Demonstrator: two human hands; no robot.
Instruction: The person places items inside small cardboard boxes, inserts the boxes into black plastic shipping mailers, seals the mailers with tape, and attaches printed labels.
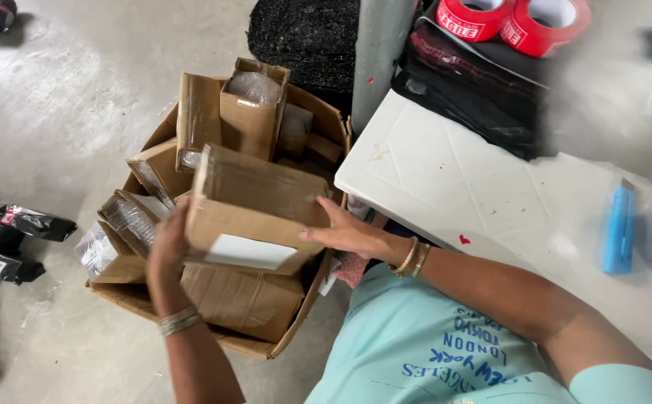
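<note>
Seen from the head camera, both hands hold a brown cardboard box (255, 206) with a white label above a large open carton (266, 329) on the concrete floor (64, 97). The left hand (167, 251) presses flat against the box's left side, fingers hidden behind it; the right hand (345, 232) grips the right side, fingers spread along the cardboard. Beneath, the carton is crowded with smaller boxes (251, 108) and bubble-wrapped parcels (128, 221), leaving little room. Just right stands a white table (446, 179) carrying two red tape rolls (513, 21), black bags (468, 90) and a blue cutter (619, 228). More black packets (30, 222) lie at left.
</note>
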